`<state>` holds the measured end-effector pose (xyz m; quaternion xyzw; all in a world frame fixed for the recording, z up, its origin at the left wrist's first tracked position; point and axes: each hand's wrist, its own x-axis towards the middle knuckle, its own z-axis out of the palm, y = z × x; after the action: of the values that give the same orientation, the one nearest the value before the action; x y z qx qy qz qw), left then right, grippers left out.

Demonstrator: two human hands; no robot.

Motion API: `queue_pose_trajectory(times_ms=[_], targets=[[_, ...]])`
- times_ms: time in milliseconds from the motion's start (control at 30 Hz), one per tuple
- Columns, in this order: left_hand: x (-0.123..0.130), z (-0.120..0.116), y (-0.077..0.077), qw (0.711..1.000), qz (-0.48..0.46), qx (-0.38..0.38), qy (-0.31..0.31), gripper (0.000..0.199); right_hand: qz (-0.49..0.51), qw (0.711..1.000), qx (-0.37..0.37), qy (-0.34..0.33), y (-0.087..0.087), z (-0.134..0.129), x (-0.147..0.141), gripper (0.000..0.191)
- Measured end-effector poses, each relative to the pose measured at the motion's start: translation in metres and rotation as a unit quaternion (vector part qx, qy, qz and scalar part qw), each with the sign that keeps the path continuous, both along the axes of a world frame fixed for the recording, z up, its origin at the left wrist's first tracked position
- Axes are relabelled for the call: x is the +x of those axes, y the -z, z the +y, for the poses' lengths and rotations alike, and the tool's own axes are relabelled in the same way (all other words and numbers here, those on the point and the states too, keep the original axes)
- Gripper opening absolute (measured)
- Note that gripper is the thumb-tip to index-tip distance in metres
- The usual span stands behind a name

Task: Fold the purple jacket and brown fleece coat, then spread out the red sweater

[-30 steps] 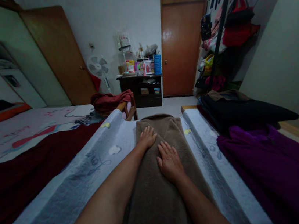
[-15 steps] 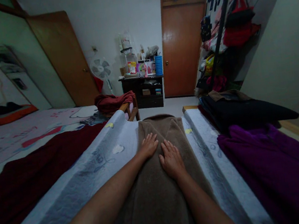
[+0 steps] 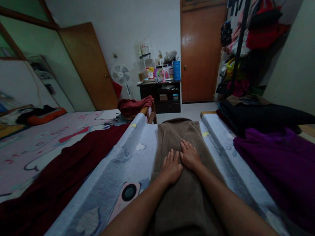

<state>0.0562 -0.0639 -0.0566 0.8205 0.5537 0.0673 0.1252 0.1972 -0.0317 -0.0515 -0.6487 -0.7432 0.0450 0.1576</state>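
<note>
A brown, fleecy garment point(image 3: 184, 204) lies folded long and narrow on the pale patterned bed cover, its collar at the far end. Its near part ends in a thick folded edge, with more brown cloth below. My left hand point(image 3: 170, 167) rests flat on the garment's middle, fingers stretched forward. Just right of it, and a little farther off, my right hand point(image 3: 190, 155) also lies flat on the cloth. Neither hand grips the fabric. Beside my left forearm is a pink phone point(image 3: 122, 201) with a round dark camera ring, partly hidden by the arm.
A purple garment point(image 3: 295, 180) and a stack of dark folded clothes point(image 3: 265, 114) lie to the right. Dark red cloth point(image 3: 65, 174) stretches along the left, beside a pink printed bedspread point(image 3: 44, 143). Beyond the bed stand a white fan point(image 3: 120, 74) and a black cabinet point(image 3: 160, 98).
My left hand has come nearer along the garment, while my right hand now reaches farther than it. A folded edge shows at the garment's near part. The phone has come into sight; the view has shifted left.
</note>
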Motion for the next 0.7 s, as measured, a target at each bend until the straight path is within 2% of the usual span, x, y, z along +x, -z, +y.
queue_pose_trajectory(times_ms=[133,300,433,700], targets=[[0.001,-0.004,-0.001,1.000,0.001,0.024,0.006,0.065,-0.019,0.997,-0.072,-0.001,-0.004,-0.007,0.004,0.064],[0.001,-0.005,-0.004,1.000,-0.002,0.016,0.004,0.064,-0.021,0.990,-0.141,-0.003,-0.008,-0.033,0.009,0.070],[0.002,-0.005,-0.003,1.000,-0.005,0.020,0.001,0.064,-0.031,0.987,-0.158,-0.024,-0.010,-0.070,0.013,0.068],[0.004,-0.011,-0.009,0.999,-0.016,0.038,-0.013,0.061,-0.009,0.988,-0.135,-0.076,-0.010,-0.161,0.025,0.068]])
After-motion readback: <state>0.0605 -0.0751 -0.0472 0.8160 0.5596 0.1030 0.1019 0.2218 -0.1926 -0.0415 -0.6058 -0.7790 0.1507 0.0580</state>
